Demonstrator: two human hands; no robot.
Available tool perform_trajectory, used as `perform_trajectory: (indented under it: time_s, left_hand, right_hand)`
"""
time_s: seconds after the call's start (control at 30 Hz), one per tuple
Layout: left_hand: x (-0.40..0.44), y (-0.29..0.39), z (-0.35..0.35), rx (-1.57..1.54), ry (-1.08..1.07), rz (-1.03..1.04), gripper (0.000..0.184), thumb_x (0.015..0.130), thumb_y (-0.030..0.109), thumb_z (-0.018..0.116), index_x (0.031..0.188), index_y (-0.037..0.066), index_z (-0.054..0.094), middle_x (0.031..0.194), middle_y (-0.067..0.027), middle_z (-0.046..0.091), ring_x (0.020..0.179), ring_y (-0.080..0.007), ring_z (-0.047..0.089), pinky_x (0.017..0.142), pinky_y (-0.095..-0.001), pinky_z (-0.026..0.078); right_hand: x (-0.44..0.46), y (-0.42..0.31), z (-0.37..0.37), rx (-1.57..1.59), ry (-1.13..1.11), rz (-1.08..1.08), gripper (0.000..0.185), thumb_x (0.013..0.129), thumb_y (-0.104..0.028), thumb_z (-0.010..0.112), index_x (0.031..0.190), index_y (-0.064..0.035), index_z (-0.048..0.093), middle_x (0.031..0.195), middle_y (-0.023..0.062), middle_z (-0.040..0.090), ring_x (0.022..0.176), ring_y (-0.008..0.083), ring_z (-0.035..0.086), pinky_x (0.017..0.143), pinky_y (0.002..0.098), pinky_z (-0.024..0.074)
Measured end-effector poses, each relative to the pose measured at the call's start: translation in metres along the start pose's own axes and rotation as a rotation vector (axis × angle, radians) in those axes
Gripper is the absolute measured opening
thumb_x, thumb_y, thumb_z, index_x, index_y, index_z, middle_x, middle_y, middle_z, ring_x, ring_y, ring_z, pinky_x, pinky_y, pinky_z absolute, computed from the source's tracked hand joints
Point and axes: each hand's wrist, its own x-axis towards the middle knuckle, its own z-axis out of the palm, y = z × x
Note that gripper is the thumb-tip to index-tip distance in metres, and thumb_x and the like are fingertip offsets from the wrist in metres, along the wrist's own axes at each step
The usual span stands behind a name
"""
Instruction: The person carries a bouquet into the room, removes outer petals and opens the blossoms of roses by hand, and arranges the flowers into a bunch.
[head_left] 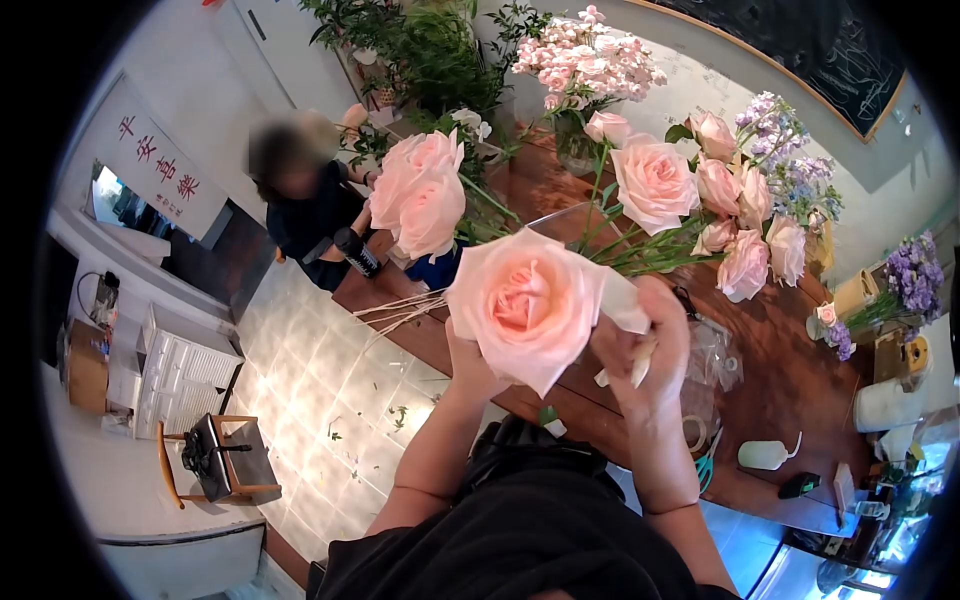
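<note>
A large pale pink rose (525,305) faces me, close to the camera. Behind its lower left edge is my left hand (472,362); the bloom covers its fingers, which appear closed on the rose from below. My right hand (662,345) is at the flower's right side, fingers curled and pinched on a pale petal (624,300). Whether that petal is still joined to the bloom I cannot tell. More pink roses (655,182) lie with their stems on the wooden table, and a pair of pink roses (420,195) is left of the held one.
A person (305,215) is at the table's far left end, near a black bottle (356,252). Teal scissors (708,465), a white squeeze bottle (765,455) and clear plastic wrap (710,355) lie to the right. A chair (225,460) stands on the tiled floor.
</note>
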Motion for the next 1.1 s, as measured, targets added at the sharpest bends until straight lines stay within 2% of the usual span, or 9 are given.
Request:
perform_trajectory:
  time_s: [0.07, 0.13, 0.17, 0.27, 0.43, 0.67, 0.77, 0.8, 1.1]
  left_hand:
    - [0.004, 0.01, 0.004, 0.003, 0.062, -0.079, 0.054, 0.063, 0.011, 0.076, 0.109, 0.002, 0.049, 0.108, -0.0106, 0.053, 0.096, -0.0223, 0.056, 0.079, -0.0303, 0.049]
    - [0.015, 0.023, 0.006, 0.312, 0.093, 0.141, 0.056, 0.067, 0.015, 0.074, 0.114, 0.001, 0.047, 0.112, -0.0113, 0.051, 0.098, -0.0202, 0.054, 0.082, -0.0322, 0.047]
    - [0.013, 0.02, 0.01, 0.155, 0.147, 0.013, 0.058, 0.067, 0.016, 0.075, 0.115, 0.0, 0.047, 0.112, -0.0113, 0.051, 0.099, -0.0201, 0.054, 0.082, -0.0327, 0.047]
    - [0.011, 0.02, 0.016, 0.094, 0.211, -0.053, 0.06, 0.067, 0.018, 0.076, 0.116, -0.001, 0.048, 0.111, -0.0115, 0.052, 0.099, -0.02, 0.055, 0.084, -0.033, 0.046]
    - [0.008, 0.02, 0.015, 0.324, 0.103, 0.123, 0.059, 0.068, 0.015, 0.075, 0.117, -0.002, 0.048, 0.11, -0.0123, 0.054, 0.099, -0.0196, 0.055, 0.085, -0.0316, 0.046]
    - [0.015, 0.021, 0.015, 0.096, -0.008, 0.079, 0.051, 0.069, 0.011, 0.072, 0.113, -0.002, 0.051, 0.108, -0.0111, 0.057, 0.095, -0.0209, 0.058, 0.081, -0.0317, 0.047]
    - [0.033, 0.036, 0.023, 0.001, 0.048, 0.128, 0.026, 0.068, 0.002, 0.066, 0.093, -0.003, 0.06, 0.087, -0.0096, 0.063, 0.079, -0.018, 0.062, 0.071, -0.028, 0.047]
    - [0.035, 0.036, 0.022, 0.015, 0.063, 0.142, 0.021, 0.069, 0.001, 0.066, 0.089, -0.003, 0.061, 0.083, -0.0084, 0.064, 0.076, -0.0156, 0.062, 0.069, -0.0265, 0.047]
    - [0.064, 0.039, 0.029, -0.09, 0.116, 0.069, 0.014, 0.072, 0.002, 0.07, 0.082, -0.004, 0.063, 0.077, -0.0041, 0.066, 0.071, -0.0064, 0.058, 0.065, -0.0218, 0.046]
  right_hand:
    - [0.002, -0.001, -0.008, -0.024, -0.112, -0.093, 0.019, 0.082, -0.006, 0.049, 0.064, -0.0041, 0.045, 0.056, 0.0081, 0.049, 0.039, 0.0101, 0.037, 0.034, 0.0226, 0.027]
    - [0.003, 0.003, -0.014, -0.068, -0.271, -0.135, 0.018, 0.079, -0.002, 0.051, 0.062, -0.0036, 0.044, 0.058, 0.0103, 0.05, 0.039, 0.0107, 0.038, 0.034, 0.0224, 0.0281]
    - [0.0, 0.005, -0.012, -0.097, -0.361, -0.144, 0.019, 0.077, 0.001, 0.051, 0.061, -0.0035, 0.043, 0.059, 0.0112, 0.051, 0.039, 0.0109, 0.038, 0.034, 0.0223, 0.0285]
    - [-0.02, 0.004, 0.009, -0.098, -0.238, 0.178, 0.016, 0.072, 0.009, 0.056, 0.071, -0.0031, 0.046, 0.061, 0.0056, 0.052, 0.042, 0.0069, 0.039, 0.038, 0.0197, 0.0301]
    - [-0.032, 0.006, 0.021, -0.547, -0.182, -0.089, 0.018, 0.082, -0.006, 0.064, 0.096, 0.0033, 0.058, 0.072, 0.0, 0.059, 0.056, -0.0001, 0.046, 0.047, 0.0164, 0.032]
    - [-0.013, 0.017, -0.007, -0.058, -0.19, -0.122, 0.014, 0.084, -0.008, 0.055, 0.071, -0.0035, 0.051, 0.062, 0.0018, 0.051, 0.046, 0.0065, 0.041, 0.038, 0.02, 0.0288]
    - [0.002, 0.008, -0.008, 0.174, -0.089, -0.122, 0.023, 0.082, -0.016, 0.053, 0.063, -0.0065, 0.043, 0.072, 0.006, 0.048, 0.041, 0.0107, 0.037, 0.034, 0.0227, 0.0287]
    - [0.009, 0.006, -0.018, 0.176, -0.268, -0.175, 0.021, 0.08, -0.014, 0.054, 0.063, -0.0067, 0.044, 0.086, 0.0098, 0.052, 0.043, 0.0109, 0.039, 0.033, 0.0221, 0.0303]
    - [-0.007, 0.029, -0.044, -0.373, -0.441, 0.024, 0.011, 0.071, 0.004, 0.056, 0.066, -0.0033, 0.049, 0.066, 0.0078, 0.053, 0.052, 0.0143, 0.049, 0.049, 0.0244, 0.0411]
